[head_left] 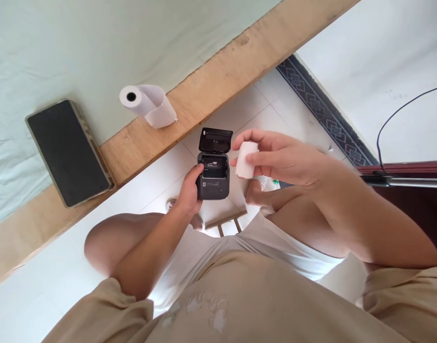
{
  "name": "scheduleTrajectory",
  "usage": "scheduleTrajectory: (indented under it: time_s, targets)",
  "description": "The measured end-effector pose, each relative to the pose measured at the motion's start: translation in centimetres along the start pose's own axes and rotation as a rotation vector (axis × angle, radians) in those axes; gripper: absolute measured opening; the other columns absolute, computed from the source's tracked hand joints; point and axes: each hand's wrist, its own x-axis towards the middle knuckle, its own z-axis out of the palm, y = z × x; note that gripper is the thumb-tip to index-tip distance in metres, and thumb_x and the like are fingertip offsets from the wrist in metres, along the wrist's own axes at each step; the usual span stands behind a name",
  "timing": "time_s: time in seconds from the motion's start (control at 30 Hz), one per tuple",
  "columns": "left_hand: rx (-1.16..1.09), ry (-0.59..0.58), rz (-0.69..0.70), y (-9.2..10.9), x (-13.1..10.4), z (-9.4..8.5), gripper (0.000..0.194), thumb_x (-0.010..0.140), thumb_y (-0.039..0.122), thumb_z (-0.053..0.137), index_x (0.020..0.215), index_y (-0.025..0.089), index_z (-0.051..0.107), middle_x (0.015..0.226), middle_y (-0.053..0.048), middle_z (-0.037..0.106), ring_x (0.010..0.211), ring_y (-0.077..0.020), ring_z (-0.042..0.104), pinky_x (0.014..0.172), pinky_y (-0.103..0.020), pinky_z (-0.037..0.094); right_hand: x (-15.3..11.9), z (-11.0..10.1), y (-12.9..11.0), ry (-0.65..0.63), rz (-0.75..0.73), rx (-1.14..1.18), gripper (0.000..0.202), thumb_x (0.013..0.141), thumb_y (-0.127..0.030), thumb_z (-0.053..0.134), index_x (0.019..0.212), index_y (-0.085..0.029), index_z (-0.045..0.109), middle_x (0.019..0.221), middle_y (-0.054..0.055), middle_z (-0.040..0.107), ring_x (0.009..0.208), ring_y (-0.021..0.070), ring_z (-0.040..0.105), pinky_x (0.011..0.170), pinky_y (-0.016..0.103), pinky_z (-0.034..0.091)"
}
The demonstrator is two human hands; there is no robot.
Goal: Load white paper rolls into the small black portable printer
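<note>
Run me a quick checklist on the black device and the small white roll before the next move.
1. Lid open: ok, flipped up.
2. Black device held: ok, the left hand grips its side.
3. Bay without a roll: ok, none shows inside.
4. Small white roll in hand: ok, the right hand holds it beside the device.
5. Its loose end found: cannot tell, fingers cover part.
6. Larger roll fully wound: not ok, paper loops loose.

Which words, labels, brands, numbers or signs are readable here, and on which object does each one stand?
No text is readable.
Label inside the device: too small.
Pale print on its front: too small.
Marks on the shirt: nothing legible.
Phone: dark screen, no text visible.
</note>
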Motion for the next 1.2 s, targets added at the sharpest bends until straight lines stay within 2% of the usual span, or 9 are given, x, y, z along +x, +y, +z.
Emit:
scheduleTrajectory:
  time_s: [0.07, 0.23, 0.4, 0.5, 0.6, 0.7, 0.83, 1.07, 1.2]
  targets:
    - [0.004, -0.016, 0.002, -0.2, 0.1, 0.0, 0.039, 0.075, 0.055, 0.089, 0.087, 0.021, 0.075, 0.079, -0.002, 0.077, 0.071, -0.0212, 0.073, 0.067, -0.032, 0.054, 0.7, 0.2, 1.2, 0.014, 0.006, -0.072, 0.039, 0.084, -0.022, 0.074, 0.121, -0.029, 0.064, 0.101, 0.002, 0.075, 0.09, 0.0213, 0.075, 0.077, 0.037, 0.067]
    - [-0.001, -0.034, 0.014, -0.6, 0.3, 0.1, 0.044, 0.072, 0.059, 0.091, 0.089, 0.021, 0.076, 0.083, -0.004, 0.08, 0.083, -0.0269, 0.079, 0.072, -0.035, 0.059, 3.0, 0.7, 3.0, 0.167, -0.12, -0.321, 0.07, 0.076, -0.015, 0.064, 0.144, -0.032, 0.058, 0.118, 0.004, 0.074, 0.105, 0.0233, 0.075, 0.091, 0.043, 0.068]
    - [-0.059, -0.031, 0.004, -0.5, 0.6, 0.3, 0.041, 0.073, 0.057, 0.092, 0.085, 0.023, 0.073, 0.082, -0.005, 0.081, 0.099, -0.0338, 0.083, 0.083, -0.041, 0.065, 3.9, 1.5, 3.4, 0.107, -0.001, -0.176, 0.052, 0.085, -0.021, 0.059, 0.136, -0.03, 0.059, 0.122, 0.006, 0.074, 0.111, 0.0251, 0.077, 0.088, 0.044, 0.071]
    - [-0.071, -0.029, -0.006, -0.5, 0.8, 0.4, 0.04, 0.077, 0.058, 0.091, 0.087, 0.023, 0.073, 0.084, -0.005, 0.081, 0.1, -0.0341, 0.084, 0.083, -0.041, 0.065, 4.0, 1.7, 3.9, 0.139, -0.158, -0.488, 0.055, 0.088, -0.019, 0.058, 0.142, -0.028, 0.063, 0.121, 0.007, 0.074, 0.112, 0.0267, 0.075, 0.096, 0.047, 0.067]
    - [-0.049, -0.053, 0.008, -0.7, 0.7, 0.4, 0.043, 0.077, 0.06, 0.092, 0.09, 0.023, 0.073, 0.088, -0.004, 0.083, 0.097, -0.0313, 0.083, 0.08, -0.038, 0.064, 4.2, 1.8, 4.4, 0.156, -0.407, -0.862, 0.061, 0.09, -0.013, 0.055, 0.149, -0.026, 0.064, 0.135, 0.012, 0.073, 0.122, 0.029, 0.07, 0.103, 0.046, 0.062]
    - [-0.041, -0.089, 0.032, -0.9, 0.5, 0.5, 0.046, 0.076, 0.061, 0.093, 0.093, 0.023, 0.074, 0.093, -0.004, 0.084, 0.096, -0.0288, 0.082, 0.077, -0.035, 0.062, 4.6, 2.3, 4.7, 0.178, -0.453, -1.095, 0.065, 0.09, -0.006, 0.052, 0.152, -0.026, 0.062, 0.144, 0.012, 0.072, 0.119, 0.0287, 0.071, 0.092, 0.039, 0.057]
    - [-0.057, -0.129, 0.044, -0.8, 0.1, 0.7, 0.045, 0.078, 0.061, 0.093, 0.094, 0.023, 0.074, 0.093, -0.004, 0.082, 0.099, -0.0286, 0.082, 0.082, -0.035, 0.063, 5.6, 2.7, 4.9, 0.221, -0.343, -1.292, 0.05, 0.091, -0.004, 0.052, 0.136, -0.022, 0.067, 0.126, 0.011, 0.078, 0.093, 0.0272, 0.069, 0.076, 0.035, 0.047]
    - [-0.116, -0.097, 0.067, -0.4, 0.3, 0.5, 0.039, 0.082, 0.058, 0.088, 0.084, 0.024, 0.069, 0.079, -0.001, 0.073, 0.094, -0.0272, 0.08, 0.084, -0.037, 0.063, 5.6, 2.9, 5.1, 0.241, -0.475, -1.298, 0.02, 0.097, -0.013, 0.053, 0.098, -0.024, 0.07, 0.114, 0.011, 0.079, 0.103, 0.0297, 0.07, 0.088, 0.042, 0.044]
    - [-0.065, -0.136, 0.097, -0.1, 0.0, 0.0, 0.033, 0.074, 0.043, 0.092, 0.084, 0.023, 0.068, 0.077, 0.001, 0.07, 0.079, -0.02, 0.07, 0.071, -0.032, 0.057, 3.8, 3.9, 4.5, 0.064, -0.476, -1.194, 0.01, 0.098, -0.029, 0.065, 0.097, -0.024, 0.073, 0.094, 0.006, 0.079, 0.092, 0.0268, 0.07, 0.086, 0.041, 0.044]
